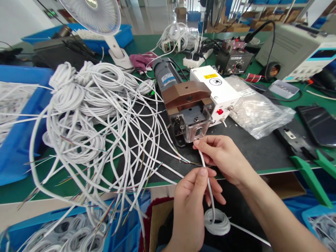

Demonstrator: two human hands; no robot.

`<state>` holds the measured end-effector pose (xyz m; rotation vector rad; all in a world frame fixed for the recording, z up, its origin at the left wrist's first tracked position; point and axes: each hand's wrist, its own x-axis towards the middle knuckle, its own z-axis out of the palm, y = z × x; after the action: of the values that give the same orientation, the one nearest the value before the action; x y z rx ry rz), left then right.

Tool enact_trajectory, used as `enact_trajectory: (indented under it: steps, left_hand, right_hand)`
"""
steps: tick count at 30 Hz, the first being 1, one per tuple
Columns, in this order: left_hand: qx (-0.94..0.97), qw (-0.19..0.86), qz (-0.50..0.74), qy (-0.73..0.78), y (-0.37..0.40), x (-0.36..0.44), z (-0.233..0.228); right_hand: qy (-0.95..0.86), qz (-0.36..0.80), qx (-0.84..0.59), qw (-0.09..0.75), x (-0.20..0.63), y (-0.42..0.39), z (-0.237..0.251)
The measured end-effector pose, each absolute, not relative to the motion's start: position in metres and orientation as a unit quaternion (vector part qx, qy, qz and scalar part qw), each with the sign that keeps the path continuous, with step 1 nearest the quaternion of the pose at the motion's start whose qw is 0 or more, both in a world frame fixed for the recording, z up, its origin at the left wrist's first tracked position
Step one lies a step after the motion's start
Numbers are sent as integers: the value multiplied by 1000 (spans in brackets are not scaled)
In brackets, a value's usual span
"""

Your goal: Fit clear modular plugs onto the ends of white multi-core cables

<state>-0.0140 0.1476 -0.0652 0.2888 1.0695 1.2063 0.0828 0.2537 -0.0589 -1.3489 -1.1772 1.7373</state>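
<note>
A white cable [210, 192] runs up from a small coil [217, 224] hanging below the table edge. My left hand [193, 196] pinches this cable between thumb and fingers, just above the coil. Farther up, my right hand [219, 152] grips the same cable close to its end, right at the front of a bench machine [187, 94]. The machine has a brown head, a dark motor and a clear guard [195, 127] at its mouth. The cable's tip is hidden by my right fingertips and the guard.
Piled coils of white cable [91, 91] with stripped coloured ends spread left of the machine. A white control box [216, 91] adjoins it. On the right lie a plastic bag [259, 108], green-handled crimpers [306, 168] and a phone [319, 124]. Blue bins [126, 227] stand below; a fan [115, 49] stands behind.
</note>
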Motion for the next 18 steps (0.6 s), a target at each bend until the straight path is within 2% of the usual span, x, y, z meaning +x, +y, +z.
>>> enact_trajectory:
  steps: [6,13,18]
  left_hand:
    - [145,680,531,484,144,-15,-65]
    - [235,717,461,468,118,-22,-72]
    - [298,642,490,510,119,-26,-68]
  right_hand:
    - [-457,655,-516,309,86,247,-54]
    - [-446,662,-518,308,110,208,-40]
    - [-424,651,-530,340,134,171,-32]
